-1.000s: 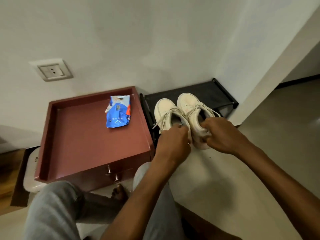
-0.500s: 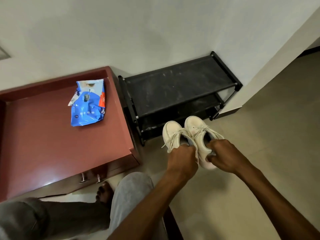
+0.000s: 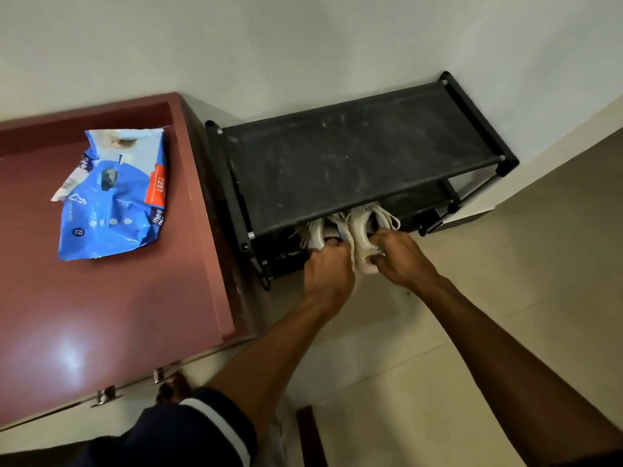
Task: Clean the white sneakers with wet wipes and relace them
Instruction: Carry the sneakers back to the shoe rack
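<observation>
Two white sneakers sit side by side, toes pushed under the top shelf of a black shoe rack [image 3: 354,156], so only their heels and laces show. My left hand [image 3: 328,269] grips the heel of the left sneaker [image 3: 318,232]. My right hand [image 3: 401,257] grips the heel of the right sneaker [image 3: 362,230]. A blue pack of wet wipes [image 3: 111,197] lies crumpled on the red cabinet top [image 3: 101,315] to the left, well away from both hands.
The rack stands against a white wall in the corner, right beside the red cabinet. Beige floor tiles spread under my arms and to the right. My knee in dark cloth and a bare foot [image 3: 173,389] show at the bottom edge.
Both hands carried the sneakers down and forward from in front of the rack onto its lower shelf. The view swung down and left, bringing the cabinet and wipes closer.
</observation>
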The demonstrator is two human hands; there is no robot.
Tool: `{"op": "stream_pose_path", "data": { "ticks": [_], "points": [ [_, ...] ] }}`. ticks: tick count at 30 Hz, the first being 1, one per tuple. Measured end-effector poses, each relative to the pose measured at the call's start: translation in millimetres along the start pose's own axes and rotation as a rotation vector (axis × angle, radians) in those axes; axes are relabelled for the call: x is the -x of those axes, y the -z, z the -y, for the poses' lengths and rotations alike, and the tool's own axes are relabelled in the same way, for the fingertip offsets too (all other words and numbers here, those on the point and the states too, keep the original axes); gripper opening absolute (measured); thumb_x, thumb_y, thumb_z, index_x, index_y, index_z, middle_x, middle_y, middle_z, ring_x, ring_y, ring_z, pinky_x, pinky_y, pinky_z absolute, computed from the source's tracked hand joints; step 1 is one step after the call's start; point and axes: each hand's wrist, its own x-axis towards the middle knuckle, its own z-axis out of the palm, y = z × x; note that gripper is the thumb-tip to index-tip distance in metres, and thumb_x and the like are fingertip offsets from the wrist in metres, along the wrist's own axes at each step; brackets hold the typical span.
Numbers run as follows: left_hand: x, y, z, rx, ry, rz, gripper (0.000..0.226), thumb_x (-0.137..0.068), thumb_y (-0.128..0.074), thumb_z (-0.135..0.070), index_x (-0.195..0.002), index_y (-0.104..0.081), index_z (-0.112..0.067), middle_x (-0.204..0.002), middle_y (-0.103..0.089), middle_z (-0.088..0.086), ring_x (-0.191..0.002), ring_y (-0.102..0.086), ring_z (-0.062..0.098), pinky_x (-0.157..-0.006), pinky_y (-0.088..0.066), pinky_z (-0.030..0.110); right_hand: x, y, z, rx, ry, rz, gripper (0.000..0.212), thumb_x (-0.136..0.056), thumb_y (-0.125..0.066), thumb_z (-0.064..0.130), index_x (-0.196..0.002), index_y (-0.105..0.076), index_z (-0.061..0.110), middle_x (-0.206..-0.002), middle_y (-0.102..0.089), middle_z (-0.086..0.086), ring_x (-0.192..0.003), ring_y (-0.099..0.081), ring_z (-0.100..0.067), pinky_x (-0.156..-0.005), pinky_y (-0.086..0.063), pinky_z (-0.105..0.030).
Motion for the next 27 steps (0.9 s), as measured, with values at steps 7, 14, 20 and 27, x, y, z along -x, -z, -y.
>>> {"op": "stream_pose_path", "data": {
  "ticks": [7, 14, 20, 27],
  "points": [
    [-43.2, -25.1, 22.7, -0.002, 0.039, 0.005, 0.017, -0.099, -0.054, -0.009, -0.110, -0.067, -0.013, -0.110, -0.070, 0.012, -0.099, -0.070, 0.034, -0.074, -0.053, 0.038, -50.0, -29.8, -11.3, 0.000, 0.052, -0.038, 0.021, -0.084, -0.068, 0.001, -0.104, -0.071, 0.006, -0.111, -0.069, -0.011, -0.104, -0.064, -0.027, -0.086, -0.042, -0.024],
    [-60.4, -45.5, 29.8, 0.069, 0.075, -0.005, 0.015, -0.100, -0.057, -0.013, -0.108, -0.070, -0.012, -0.102, -0.073, 0.014, -0.094, -0.072, 0.034, -0.078, -0.061, 0.043, -69.4, -44.5, -24.0, 0.031, 0.096, -0.060, 0.022, -0.084, -0.066, -0.003, -0.105, -0.071, 0.005, -0.116, -0.068, -0.012, -0.111, -0.062, -0.028, -0.090, -0.037, -0.022],
    [-69.5, -54.4, 22.9, 0.038, 0.019, -0.031, 0.016, -0.100, -0.052, -0.008, -0.105, -0.067, -0.010, -0.103, -0.072, 0.015, -0.094, -0.071, 0.033, -0.076, -0.060, 0.039, -78.4, -43.3, -39.9, 0.019, 0.086, -0.072, 0.025, -0.085, -0.066, -0.001, -0.109, -0.069, 0.005, -0.118, -0.067, -0.013, -0.111, -0.062, -0.030, -0.092, -0.044, -0.028],
    [-87.2, -65.3, 8.1, -0.038, -0.058, -0.015, 0.021, -0.101, -0.049, -0.007, -0.114, -0.064, -0.010, -0.108, -0.071, 0.014, -0.094, -0.072, 0.031, -0.074, -0.057, 0.038, -90.6, -32.3, -56.6, 0.064, 0.027, -0.027, 0.040, -0.086, -0.071, 0.009, -0.125, -0.063, 0.006, -0.129, -0.064, -0.015, -0.119, -0.059, -0.034, -0.098, -0.044, -0.035]
  ]
}}
